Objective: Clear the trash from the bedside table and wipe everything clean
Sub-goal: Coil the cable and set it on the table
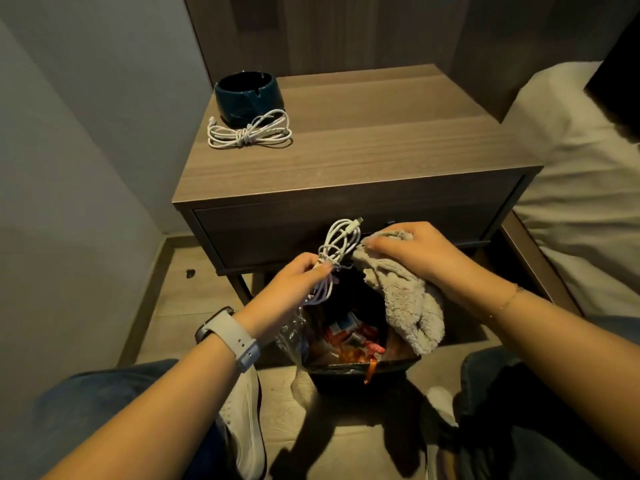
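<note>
A bundled white cable (337,251) is pinched upright above the trash bin (360,370), which stands on the floor before the counter (363,140), full of colourful wrappers. A fluffy grey cloth (405,299) droops over the bin's rim. A second coiled cable (249,133) lies beside a dark ashtray (247,95) on the counter's far left corner.

A wood-grain bench (363,147) with a single dark drawer front (277,233) stands on thin legs at the middle of the view. At 9 o'clock a plain grey wall (69,150) runs down to a pale skirting board (152,282). At 12 o'clock rises a dark wooden panel (329,32). A bed (571,188) with white linen lies at 3 o'clock, beside the bench. The floor (194,299) is light wood planks, dimly lit, with hard shadows at 6 o'clock.
</note>
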`<state>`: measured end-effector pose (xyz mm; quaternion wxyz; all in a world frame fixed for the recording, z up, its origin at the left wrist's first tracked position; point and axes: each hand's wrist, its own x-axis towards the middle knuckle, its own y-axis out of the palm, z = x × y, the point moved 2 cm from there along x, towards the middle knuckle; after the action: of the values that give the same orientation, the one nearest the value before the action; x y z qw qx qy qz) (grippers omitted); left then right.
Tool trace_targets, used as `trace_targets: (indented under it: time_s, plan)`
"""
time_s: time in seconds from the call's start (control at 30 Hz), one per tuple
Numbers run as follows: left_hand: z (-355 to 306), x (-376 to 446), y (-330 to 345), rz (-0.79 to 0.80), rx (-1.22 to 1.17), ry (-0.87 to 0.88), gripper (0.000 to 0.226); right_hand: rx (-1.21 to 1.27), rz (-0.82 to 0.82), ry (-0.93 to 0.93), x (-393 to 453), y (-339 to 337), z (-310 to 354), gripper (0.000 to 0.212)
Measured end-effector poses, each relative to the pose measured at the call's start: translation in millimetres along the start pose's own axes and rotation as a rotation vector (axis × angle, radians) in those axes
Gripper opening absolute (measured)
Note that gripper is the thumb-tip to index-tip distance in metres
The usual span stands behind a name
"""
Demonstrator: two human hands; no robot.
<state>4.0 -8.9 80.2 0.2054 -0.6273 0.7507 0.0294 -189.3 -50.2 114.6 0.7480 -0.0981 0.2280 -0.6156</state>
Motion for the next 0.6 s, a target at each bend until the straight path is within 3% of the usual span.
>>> trace_targets:
  time_s: [0.1,0.27,0.4,0.47,0.6]
  plan:
    - [0,-7,9,0.068,-0.074,-0.002,0.013,0.023,0.086,-0.012,-2,17,9,0.036]
    - [-1,-8,2,0.114,-0.045,-0.07,0.022,-0.222,0.124,-0.256,0,30,10,0.019]
    - [1,-5,-5,0.129,-0.376,-0.155,0.036,-0.356,0.2,-0.364,-3,34,12,0.015]
    - [1,-7,-5,0.141,-0.351,-0.143,0.034,-0.365,0.222,-0.354,-2,38,9,0.017]
    - [2,-8,-4,-0.03,-0.413,-0.087,0.017,-0.268,-0.101,-0.26,5,28,6,0.028]
